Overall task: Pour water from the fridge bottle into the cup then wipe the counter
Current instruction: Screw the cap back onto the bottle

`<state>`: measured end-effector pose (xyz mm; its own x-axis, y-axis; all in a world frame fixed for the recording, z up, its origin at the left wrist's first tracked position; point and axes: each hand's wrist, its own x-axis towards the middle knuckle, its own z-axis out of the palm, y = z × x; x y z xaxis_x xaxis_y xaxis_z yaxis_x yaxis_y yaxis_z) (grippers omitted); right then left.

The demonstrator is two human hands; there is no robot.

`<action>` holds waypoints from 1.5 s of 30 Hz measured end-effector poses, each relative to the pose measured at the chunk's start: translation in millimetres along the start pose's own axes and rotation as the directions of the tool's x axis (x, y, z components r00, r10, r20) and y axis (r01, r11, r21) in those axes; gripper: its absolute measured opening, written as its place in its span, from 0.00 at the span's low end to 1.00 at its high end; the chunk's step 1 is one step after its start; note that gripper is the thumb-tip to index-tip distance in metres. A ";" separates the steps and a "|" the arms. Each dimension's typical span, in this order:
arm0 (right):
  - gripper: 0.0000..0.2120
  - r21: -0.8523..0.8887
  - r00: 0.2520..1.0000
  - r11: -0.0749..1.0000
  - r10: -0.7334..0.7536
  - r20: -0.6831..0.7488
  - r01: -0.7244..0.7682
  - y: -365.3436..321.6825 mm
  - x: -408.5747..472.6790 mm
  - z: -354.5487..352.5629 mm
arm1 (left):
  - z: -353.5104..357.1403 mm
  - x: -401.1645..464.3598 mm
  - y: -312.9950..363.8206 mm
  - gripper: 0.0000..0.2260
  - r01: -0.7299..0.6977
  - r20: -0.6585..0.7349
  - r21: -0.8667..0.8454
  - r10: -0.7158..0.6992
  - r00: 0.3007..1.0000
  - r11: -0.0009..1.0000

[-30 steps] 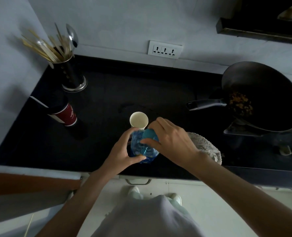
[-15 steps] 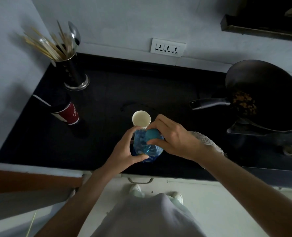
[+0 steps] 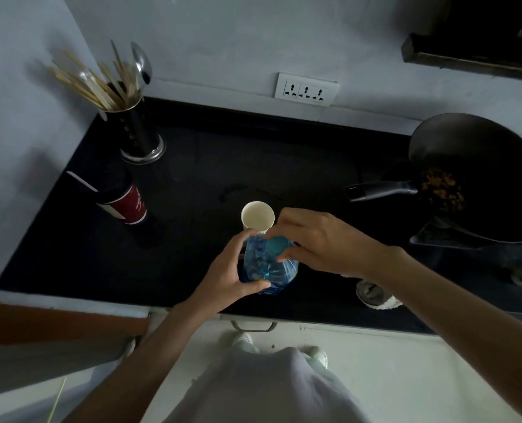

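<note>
A clear blue water bottle (image 3: pixel 264 268) stands upright on the black counter (image 3: pixel 192 239), near its front edge. My left hand (image 3: pixel 232 273) grips the bottle's body from the left. My right hand (image 3: pixel 317 239) pinches the blue cap (image 3: pixel 276 244) on top, fingers curled round it. Just behind the bottle stands a white paper cup (image 3: pixel 257 215), upright and apart from both hands; whether it holds anything I cannot tell. A pale cloth (image 3: pixel 375 296) lies on the counter to the right, mostly hidden under my right forearm.
A red and black can (image 3: pixel 122 199) stands at the left, a metal holder with chopsticks and a spoon (image 3: pixel 134 129) behind it. A black wok with food (image 3: pixel 479 178) sits on the stove at right, its handle pointing toward the cup. A wall socket (image 3: pixel 305 90) is behind.
The view has shifted slightly. My right hand stays on the cap and has turned a little; the cloth is now more covered by my forearm. Bottle and cup have not moved.
</note>
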<state>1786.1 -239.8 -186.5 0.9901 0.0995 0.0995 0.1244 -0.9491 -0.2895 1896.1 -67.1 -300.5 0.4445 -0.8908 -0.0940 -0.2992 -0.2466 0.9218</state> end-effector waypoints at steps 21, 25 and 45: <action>0.14 -0.032 0.866 0.949 0.272 -0.421 -0.314 -44.9 -10.3 52.7 | 0.8 1.4 -2.0 0.38 -0.075 -0.036 0.043 0.077 0.996 0.996; 0.16 0.246 0.824 0.915 0.396 -0.405 -0.319 -34.6 -13.2 47.8 | 2.9 1.6 -0.8 0.37 -0.072 -0.071 0.013 0.073 0.995 0.997; 0.41 0.771 0.761 0.459 0.647 0.050 -0.441 2.2 -57.4 115.1 | 11.3 -9.2 -9.4 0.38 -0.016 -0.090 -0.180 0.000 0.996 0.983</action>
<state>1737.1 -213.2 -302.4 0.8372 -0.5234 -0.1589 -0.3286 -0.2491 -0.9110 1885.3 -60.8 -312.6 0.5183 -0.8531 -0.0600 -0.1491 -0.1593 0.9759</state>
